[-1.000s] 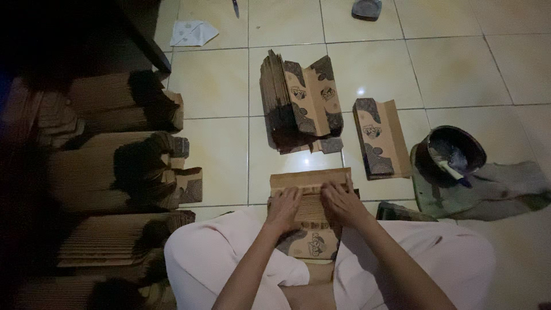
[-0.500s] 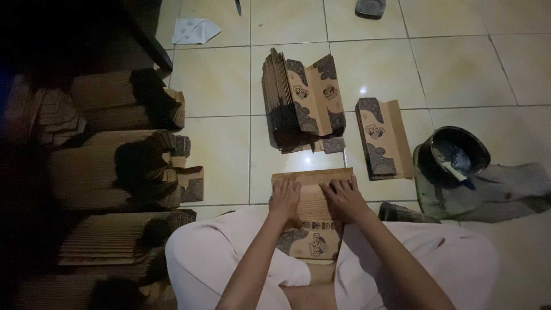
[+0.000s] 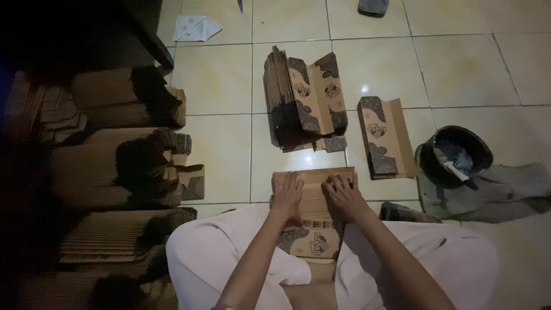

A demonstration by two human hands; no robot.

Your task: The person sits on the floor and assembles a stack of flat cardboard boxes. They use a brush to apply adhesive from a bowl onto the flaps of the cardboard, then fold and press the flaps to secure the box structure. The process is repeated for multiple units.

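Cardboard sheet (image 3: 314, 198) lies flat beneath both hands (image 3: 313, 198).

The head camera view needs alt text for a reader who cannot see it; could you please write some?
Seen from above, a seated person presses the left hand and right hand flat on a brown cardboard blank lying across their lap. A stack of folded blanks, a single blank and a dark bowl with a brush sit on the tiled floor.

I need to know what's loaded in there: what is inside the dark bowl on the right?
Inside the dark bowl, a brush lies slanted, its pale head in the bowl and its handle over the near rim. The inside looks smeared and dark; whether any liquid is left cannot be told.
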